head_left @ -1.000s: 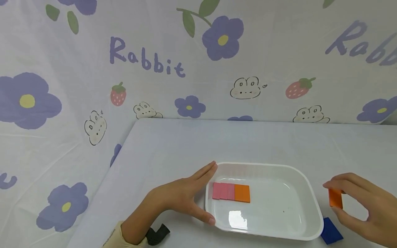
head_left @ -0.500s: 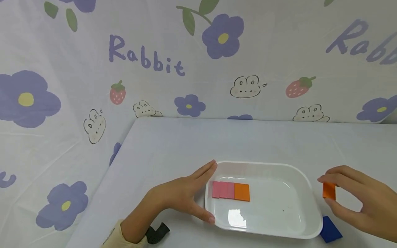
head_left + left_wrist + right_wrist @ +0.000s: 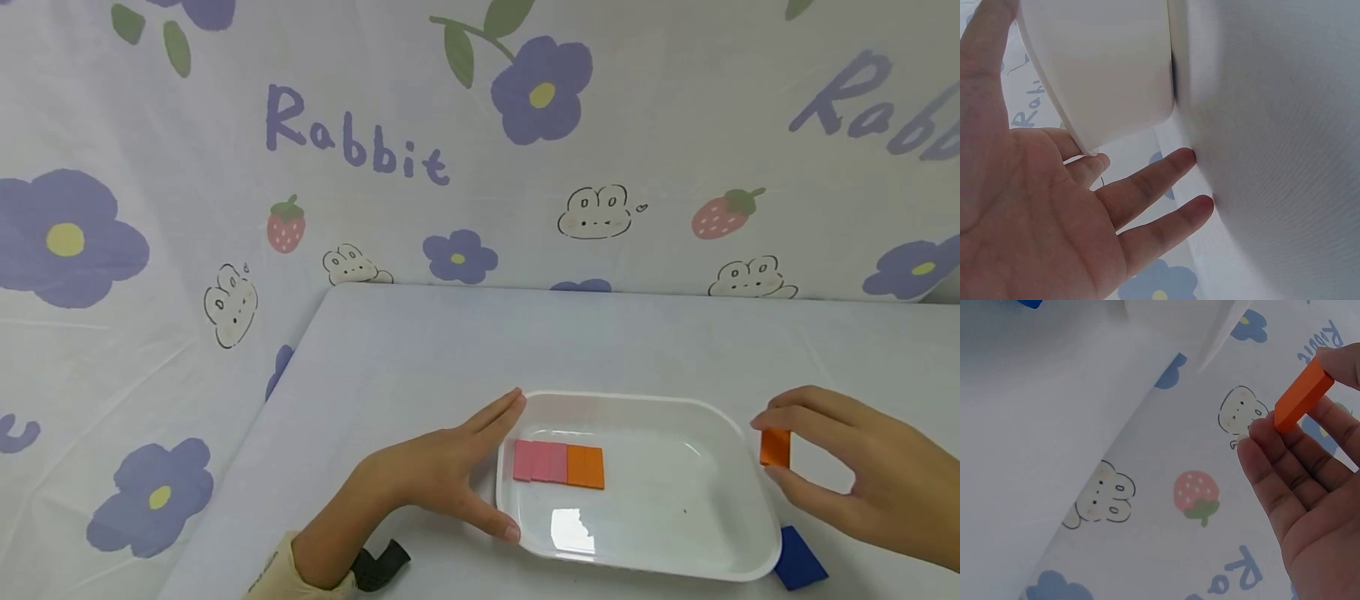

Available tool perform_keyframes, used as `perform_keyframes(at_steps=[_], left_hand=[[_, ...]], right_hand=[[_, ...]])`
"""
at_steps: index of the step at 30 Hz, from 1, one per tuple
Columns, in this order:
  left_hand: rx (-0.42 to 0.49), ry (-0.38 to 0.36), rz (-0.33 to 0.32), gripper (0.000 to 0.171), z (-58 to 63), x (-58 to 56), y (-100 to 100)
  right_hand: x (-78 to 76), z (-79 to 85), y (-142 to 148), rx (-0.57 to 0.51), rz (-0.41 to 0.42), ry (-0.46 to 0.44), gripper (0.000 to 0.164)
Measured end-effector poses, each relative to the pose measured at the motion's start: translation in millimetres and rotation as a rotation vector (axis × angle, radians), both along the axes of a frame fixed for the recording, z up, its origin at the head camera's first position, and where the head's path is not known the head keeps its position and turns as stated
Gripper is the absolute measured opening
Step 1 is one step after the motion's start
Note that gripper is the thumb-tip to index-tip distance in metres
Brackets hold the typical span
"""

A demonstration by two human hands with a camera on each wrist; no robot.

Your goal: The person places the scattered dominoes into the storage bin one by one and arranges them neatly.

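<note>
My right hand [image 3: 862,475] pinches a small flat orange block [image 3: 776,448] between thumb and fingertips, just off the right end of a white tray [image 3: 652,525]. In the right wrist view this orange block [image 3: 1302,395] shows its narrow side. Spread across the tray's left end is my left hand [image 3: 438,467], thumb at the near corner and fingers at the far one. The left wrist view shows its straight fingers touching the tray's outer wall [image 3: 1104,75] and rim. Inside the tray, several pink blocks [image 3: 540,462] lie in a slightly stepped row, with orange [image 3: 585,467] beside them.
Flat blue pieces [image 3: 799,558] lie on the table [image 3: 465,350] against the tray's near right corner. A black curved object [image 3: 381,567] sits by my left sleeve. A patterned cloth [image 3: 360,67] hangs behind the table.
My right hand has moved left and away from me with the orange block, closer to the tray's right end. My left hand and the tray stay put.
</note>
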State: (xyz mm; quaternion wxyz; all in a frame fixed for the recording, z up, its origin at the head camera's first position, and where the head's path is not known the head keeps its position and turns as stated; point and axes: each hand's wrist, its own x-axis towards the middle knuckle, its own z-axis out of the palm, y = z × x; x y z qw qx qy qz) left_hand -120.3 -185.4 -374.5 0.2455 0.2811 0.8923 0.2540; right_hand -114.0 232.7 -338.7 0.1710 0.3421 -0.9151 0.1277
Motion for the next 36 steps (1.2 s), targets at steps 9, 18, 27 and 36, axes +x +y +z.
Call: perform_keyframes(at_steps=[9,18,27,36], left_hand=[[0.001,0.023,-0.012,0.132,-0.1,-0.5,-1],[0.004,0.022,-0.011,0.131,0.1,-0.6,-1],[0.007,0.021,-0.009,0.131,-0.8,-0.5,0],[0.001,0.029,-0.009,0.131,-1.1,-0.5,-2]], right_hand=[[-7.6,9.2,-10,-0.042,0.05,0.08,0.064],[-11.1,15.8,-23,0.018,0.044,0.04,0.049],[-15.8,16.9,-35,-0.01,0.084,0.032,0.031],[-19.9,16.8,-45,0.0,0.119,0.004,0.028]])
